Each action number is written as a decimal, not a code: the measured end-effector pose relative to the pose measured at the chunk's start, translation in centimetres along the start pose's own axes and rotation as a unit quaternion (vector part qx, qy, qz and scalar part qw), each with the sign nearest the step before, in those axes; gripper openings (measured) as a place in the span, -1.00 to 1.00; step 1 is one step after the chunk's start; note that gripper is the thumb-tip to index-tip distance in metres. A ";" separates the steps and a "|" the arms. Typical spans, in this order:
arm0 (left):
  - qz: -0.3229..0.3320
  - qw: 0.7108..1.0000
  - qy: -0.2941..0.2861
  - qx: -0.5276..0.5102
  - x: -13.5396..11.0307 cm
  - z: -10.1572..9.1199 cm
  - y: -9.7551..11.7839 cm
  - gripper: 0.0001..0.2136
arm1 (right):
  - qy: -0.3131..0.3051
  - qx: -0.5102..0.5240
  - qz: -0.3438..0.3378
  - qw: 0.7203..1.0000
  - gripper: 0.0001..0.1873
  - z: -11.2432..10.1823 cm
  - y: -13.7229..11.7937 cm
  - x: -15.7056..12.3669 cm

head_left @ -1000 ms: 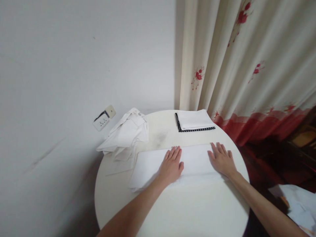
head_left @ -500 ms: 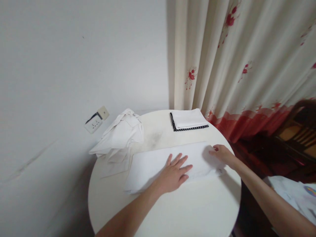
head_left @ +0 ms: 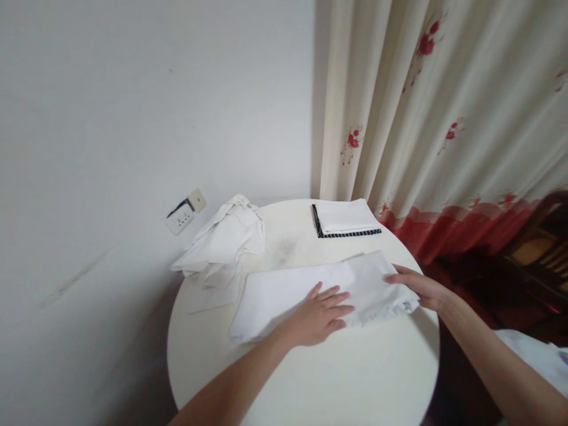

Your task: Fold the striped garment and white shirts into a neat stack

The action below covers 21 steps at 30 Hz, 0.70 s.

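A long folded white cloth [head_left: 284,290] lies across the round table. My left hand [head_left: 316,318] rests flat on the middle of it, fingers spread. At the cloth's right end, my right hand [head_left: 419,287] pinches the edge, with part of the fingers hidden by the fabric. That end is bunched and lifted a little off the tabletop. Behind it, a neatly folded white cloth [head_left: 348,216] sits on a black patterned piece [head_left: 350,234]. A crumpled white garment [head_left: 231,234] lies at the table's left edge.
The round white table [head_left: 355,378] stands against a wall with a socket [head_left: 181,219]. A flowered curtain [head_left: 399,118] with a red hem hangs behind. A wooden chair [head_left: 541,242] stands at right, and white fabric [head_left: 528,355] shows at lower right.
My right hand has closed on the right end of the cloth, which is now raised and more wrinkled. My left hand stays spread on the cloth. The whole view has shifted slightly.
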<state>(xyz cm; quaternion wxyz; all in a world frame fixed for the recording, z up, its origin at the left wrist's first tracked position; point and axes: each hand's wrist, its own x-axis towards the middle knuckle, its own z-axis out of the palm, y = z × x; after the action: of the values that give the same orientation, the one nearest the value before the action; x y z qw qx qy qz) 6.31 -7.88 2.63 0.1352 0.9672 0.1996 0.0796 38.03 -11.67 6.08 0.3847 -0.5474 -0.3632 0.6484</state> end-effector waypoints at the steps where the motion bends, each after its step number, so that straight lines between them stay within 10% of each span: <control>1: -0.029 0.999 0.020 0.005 0.1 0.1 -0.1 -0.58 | 0.009 0.002 -0.002 1.000 -0.33 -0.1 -0.2 -0.1; 6: -0.184 0.973 0.107 0.089 1.6 1.9 -1.0 -0.49 | 0.034 0.029 -0.034 0.998 -0.40 0.5 -1.8 -0.8; 21: -0.259 0.949 0.153 0.098 6.3 3.3 0.0 -0.54 | 0.036 0.070 -0.110 0.991 -0.41 5.4 -4.9 -3.0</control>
<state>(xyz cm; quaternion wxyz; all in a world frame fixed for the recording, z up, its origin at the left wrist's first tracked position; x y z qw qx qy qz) 12.73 -6.06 0.11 0.0237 0.8670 0.4680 0.1695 33.45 -12.41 12.51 0.5041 -0.4985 -0.3607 0.6060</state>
